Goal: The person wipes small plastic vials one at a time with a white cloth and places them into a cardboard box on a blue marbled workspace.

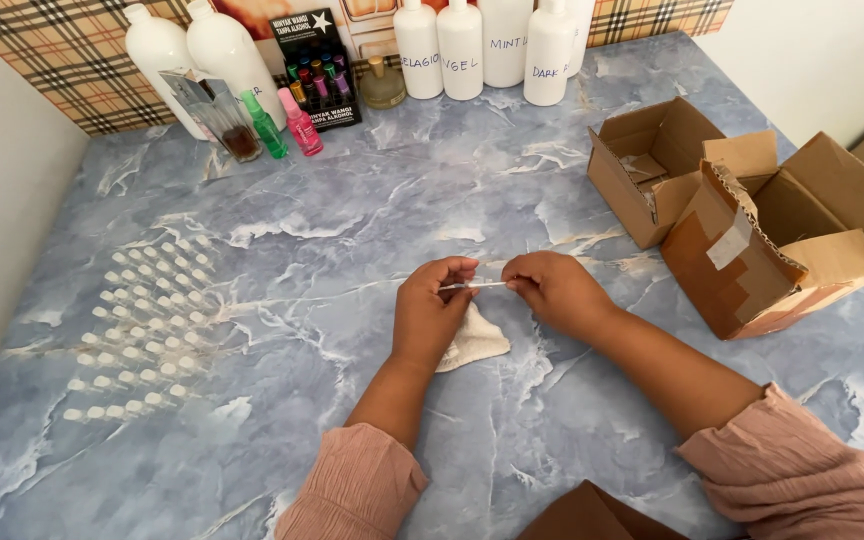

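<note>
left hand (430, 312) + right hand (555, 290): fingertips pinched on opposite ends of thin clear tube (473, 286), table centre | white cloth (472, 340) under left hand | small vials (142, 330) at 9 o'clock | open cardboard boxes (742, 215) at 2 o'clock

Open brown cartons (752, 215) right; black display box (314, 60) back.

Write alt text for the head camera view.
Two hands, left hand and right hand, hold a thin clear tube between them above a white cloth on a blue marbled table. Rows of small clear vials stand left, open cardboard boxes right, white bottles behind.
</note>
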